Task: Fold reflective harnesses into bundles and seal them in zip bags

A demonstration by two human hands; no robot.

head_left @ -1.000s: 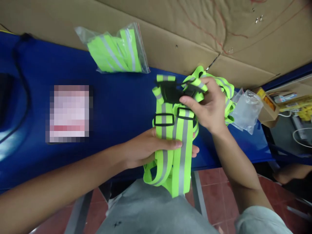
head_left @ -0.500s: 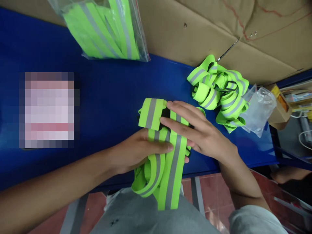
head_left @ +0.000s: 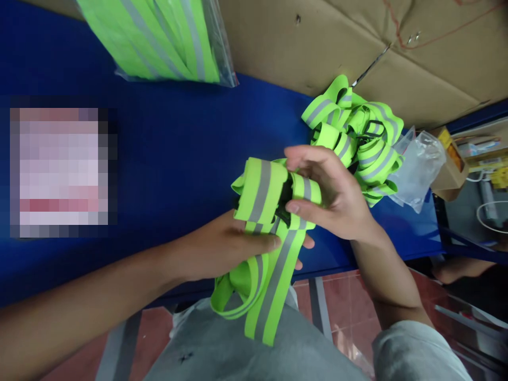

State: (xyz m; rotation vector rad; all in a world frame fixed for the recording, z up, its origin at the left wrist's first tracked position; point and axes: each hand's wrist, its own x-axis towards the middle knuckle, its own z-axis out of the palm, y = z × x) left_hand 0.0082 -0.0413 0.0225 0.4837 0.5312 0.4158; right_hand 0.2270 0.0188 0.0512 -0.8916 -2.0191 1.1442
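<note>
A neon yellow-green reflective strap (head_left: 273,286) with a grey stripe hangs in loops over the table's front edge and my lap. My left hand (head_left: 242,246) is closed round it from the left, thumb on top and fingertips showing on the far side. My right hand (head_left: 335,196) curls round the strap's upper right loop, its thumb on the front near a black plastic buckle (head_left: 283,203). The index finger arches over the top of that loop. Part of the buckle is covered by the strap.
On the blue table (head_left: 178,137), a heap of similar straps (head_left: 357,132) lies at the back right beside clear plastic bags (head_left: 423,164) and a small cardboard box (head_left: 450,169). A filled clear bag (head_left: 159,42) stands at the back left. Brown cardboard (head_left: 317,47) lines the back.
My right hand has gone from lying flat across the strap to curling round its upper right loop. The buckle shows more now. My left hand keeps its hold.
</note>
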